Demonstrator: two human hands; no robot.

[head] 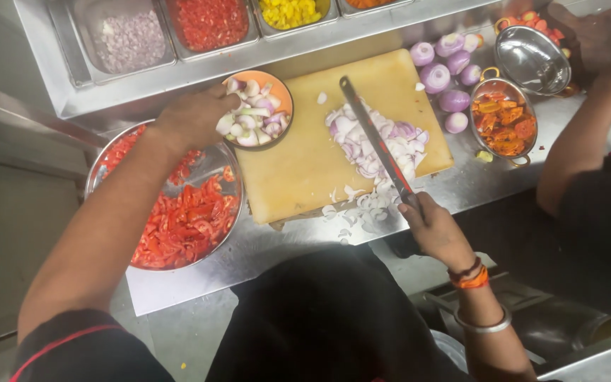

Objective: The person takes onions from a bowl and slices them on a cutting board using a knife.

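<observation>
My right hand grips the handle of a long knife whose blade lies across a pile of chopped purple onion on a tan cutting board. My left hand reaches over an orange bowl at the board's far left corner, fingers among the onion chunks in it. Some onion bits have spilled off the board's near edge.
A steel bowl of sliced red tomato sits left of the board. Peeled whole onions lie to the right, by a small pan of orange-red food. Steel tubs of chopped vegetables line the back. Another person's arm reaches in at right.
</observation>
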